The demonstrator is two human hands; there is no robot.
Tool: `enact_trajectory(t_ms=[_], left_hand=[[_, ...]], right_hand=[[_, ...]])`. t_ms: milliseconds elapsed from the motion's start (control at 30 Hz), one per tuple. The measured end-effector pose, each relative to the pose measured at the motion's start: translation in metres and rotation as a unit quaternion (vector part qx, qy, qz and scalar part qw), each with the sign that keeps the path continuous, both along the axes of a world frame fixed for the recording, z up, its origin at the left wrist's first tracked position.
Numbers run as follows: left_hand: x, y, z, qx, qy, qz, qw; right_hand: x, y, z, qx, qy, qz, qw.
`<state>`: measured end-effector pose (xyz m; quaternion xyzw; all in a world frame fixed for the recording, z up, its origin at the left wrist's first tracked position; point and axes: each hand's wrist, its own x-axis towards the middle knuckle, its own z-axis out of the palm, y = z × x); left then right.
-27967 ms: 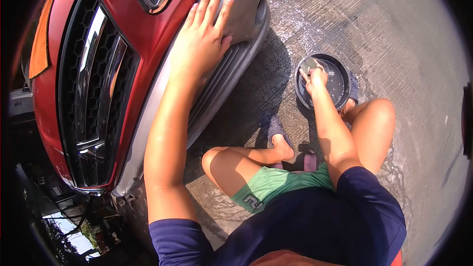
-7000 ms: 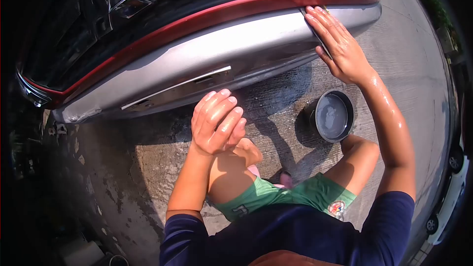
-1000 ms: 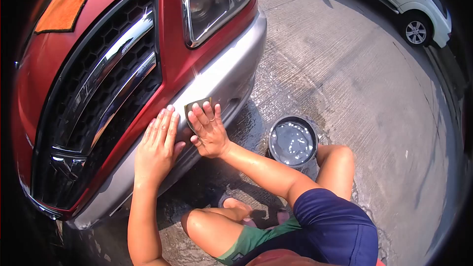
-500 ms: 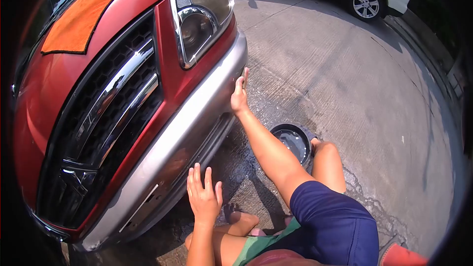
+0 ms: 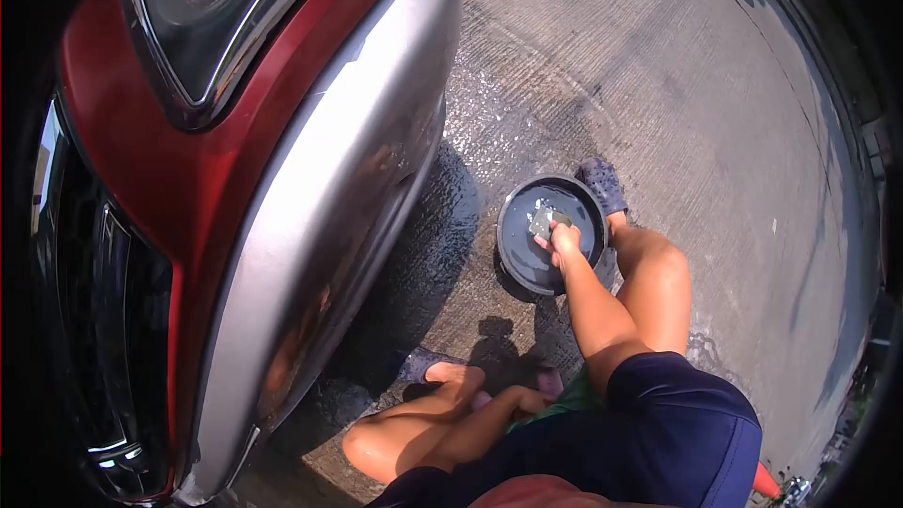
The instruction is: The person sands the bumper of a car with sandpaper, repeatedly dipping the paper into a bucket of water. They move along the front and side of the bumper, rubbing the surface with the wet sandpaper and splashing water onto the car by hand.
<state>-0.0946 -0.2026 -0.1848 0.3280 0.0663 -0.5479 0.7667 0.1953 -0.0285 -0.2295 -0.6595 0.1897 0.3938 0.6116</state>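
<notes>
My right hand [image 5: 564,239] is closed around a flat grey-green pad [image 5: 546,222], perhaps a sponge, over the dark round basin [image 5: 503,226] of water. Whether the pad touches the water is hard to tell. Shaded, my left hand [image 5: 532,401] rests low by my lap, close to a pinkish thing [image 5: 550,381] that I cannot make out; its fingers are mostly hidden. To the left stands the red car [image 5: 226,169], its silver bumper [image 5: 310,141] apart from both hands.
Wet concrete [image 5: 461,235] lies between the bumper and the basin. My feet wear dark clogs, one clog [image 5: 602,184] beside the basin and the other [image 5: 428,363] near the bumper. An orange-red object [image 5: 766,482] is at the lower right.
My right hand has moved from the bumper corner down to the basin. My left hand has dropped from before the bumper to my lap. The view has shifted downward and to the right.
</notes>
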Motion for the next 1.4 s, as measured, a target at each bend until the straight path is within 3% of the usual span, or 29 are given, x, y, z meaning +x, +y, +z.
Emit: enact_trajectory(t_ms=[67, 167, 200, 267, 300, 367, 433, 500, 600, 667, 700, 767, 800, 867, 900, 967, 1000, 1033, 1100, 1133, 1167, 1200, 1233, 1300, 1367, 1400], left_hand=[[0.017, 0.015, 0.01, -0.001, 0.008, 0.001, 1.0], [0.009, -0.017, -0.07, 0.017, -0.151, 0.018, 0.988], [0.016, -0.009, -0.055, -0.007, -0.092, 0.069, 0.993], [0.044, 0.03, -0.015, -0.051, 0.026, 0.166, 0.985], [0.057, 0.044, -0.001, -0.003, 0.015, 0.177, 0.984], [0.087, 0.071, 0.015, 0.097, -0.009, 0.205, 0.974], [0.114, 0.077, -0.012, 0.144, -0.132, 0.261, 0.945], [0.148, 0.122, 0.028, 0.172, -0.114, 0.262, 0.943], [0.191, 0.148, 0.078, 0.261, -0.099, 0.279, 0.919], [0.209, 0.153, 0.04, 0.24, -0.099, 0.235, 0.937], [0.205, 0.152, 0.029, 0.229, -0.089, 0.207, 0.947], [0.196, 0.139, 0.002, 0.241, 0.05, 0.367, 0.897], [0.198, 0.149, 0.017, 0.282, 0.12, 0.317, 0.898], [0.17, 0.142, -0.002, 0.387, 0.112, 0.266, 0.876], [0.148, 0.135, -0.021, 0.487, 0.089, 0.215, 0.842], [0.105, 0.115, -0.07, 0.687, 0.096, 0.155, 0.703], [0.117, 0.118, -0.027, 0.604, 0.172, 0.236, 0.742], [0.133, 0.125, 0.029, 0.519, 0.255, 0.309, 0.755], [0.141, 0.107, -0.002, 0.369, 0.33, 0.62, 0.609], [0.149, 0.109, 0.012, 0.418, 0.319, 0.589, 0.614], [0.137, 0.107, -0.025, 0.461, 0.295, 0.565, 0.617], [0.146, 0.119, -0.005, 0.477, 0.292, 0.552, 0.619], [0.156, 0.122, 0.033, 0.486, 0.297, 0.537, 0.622], [0.154, 0.138, 0.023, 0.533, 0.297, 0.552, 0.569], [0.155, 0.165, 0.038, 0.587, 0.282, 0.51, 0.562], [0.151, 0.174, 0.028, 0.586, 0.26, 0.546, 0.54]], right_hand=[[0.005, 0.016, 0.004, -0.026, 0.001, 0.017, 1.0], [0.017, 0.031, -0.005, -0.01, 0.053, 0.045, 0.998], [0.022, 0.034, -0.01, 0.0, 0.073, 0.054, 0.996], [0.036, 0.035, -0.011, -0.096, 0.085, 0.012, 0.992], [0.049, 0.033, -0.012, -0.141, 0.086, -0.009, 0.986], [0.058, 0.025, -0.004, -0.097, 0.113, 0.002, 0.989], [0.052, 0.029, 0.01, -0.062, 0.139, 0.042, 0.987], [0.034, 0.05, 0.072, -0.027, 0.118, 0.169, 0.978], [0.028, 0.113, 0.188, 0.171, 0.146, 0.308, 0.925], [0.037, 0.156, 0.248, 0.27, 0.098, 0.335, 0.897], [0.045, 0.172, 0.253, 0.316, 0.052, 0.376, 0.87], [0.06, 0.183, 0.249, 0.324, -0.001, 0.395, 0.86], [0.068, 0.178, 0.24, 0.287, -0.035, 0.434, 0.853], [0.092, 0.155, 0.206, 0.215, -0.106, 0.497, 0.834], [0.103, 0.141, 0.182, 0.202, -0.139, 0.499, 0.831], [0.129, 0.118, 0.098, 0.093, -0.256, 0.559, 0.783], [0.138, 0.103, 0.108, -0.024, -0.292, 0.589, 0.753], [0.141, 0.098, 0.073, -0.048, -0.304, 0.602, 0.736], [0.134, 0.088, 0.048, -0.063, -0.318, 0.6, 0.732], [0.134, 0.089, 0.05, -0.071, -0.324, 0.606, 0.723], [0.134, 0.094, 0.055, -0.081, -0.33, 0.612, 0.714], [0.135, 0.093, 0.058, -0.065, -0.355, 0.584, 0.727], [0.134, 0.088, 0.063, -0.062, -0.325, 0.565, 0.756], [0.141, 0.087, 0.073, -0.056, -0.265, 0.521, 0.809], [0.155, 0.095, 0.051, -0.017, -0.263, 0.486, 0.833], [0.159, 0.099, 0.049, 0.001, -0.229, 0.463, 0.856]])
